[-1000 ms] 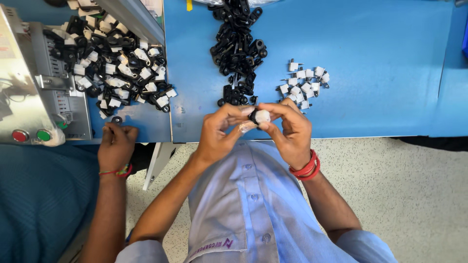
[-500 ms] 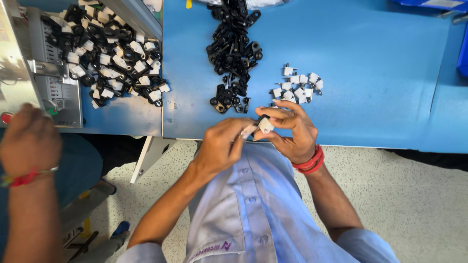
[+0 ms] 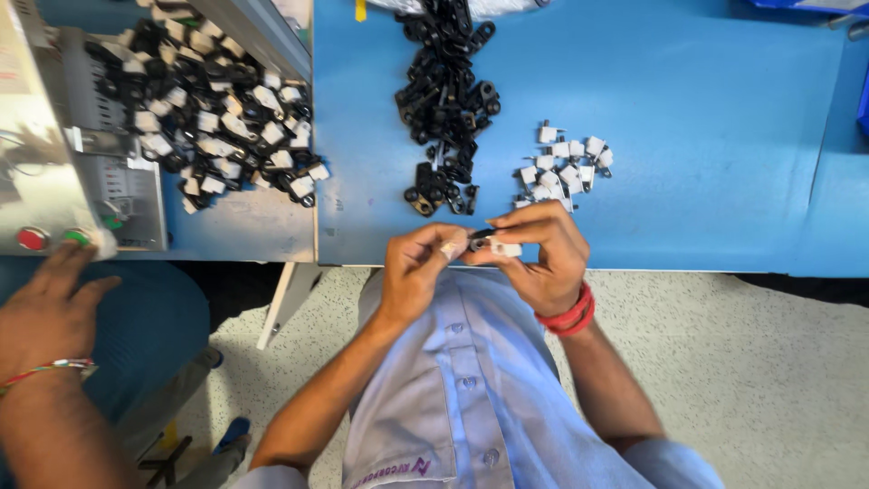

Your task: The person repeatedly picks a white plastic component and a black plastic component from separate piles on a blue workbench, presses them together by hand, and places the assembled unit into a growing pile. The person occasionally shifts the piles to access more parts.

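Note:
My left hand (image 3: 415, 268) and my right hand (image 3: 541, 254) meet at the near edge of the blue table (image 3: 706, 118). Between their fingertips they pinch a small white plastic part with a black clip (image 3: 489, 243). A red band circles my right wrist. Just beyond my hands lies a pile of black clips (image 3: 445, 100). To its right is a small cluster of white plastic parts (image 3: 561, 167).
A heap of joined black-and-white pieces (image 3: 208, 127) lies at the left on a second surface. A grey machine (image 3: 81, 172) with a red and a green button stands at the far left. Another person's hand (image 3: 50, 303) reaches toward those buttons.
My hands have dropped slightly toward the table edge, still working the same small part. The other person's hand at the left has shifted near the machine's buttons.

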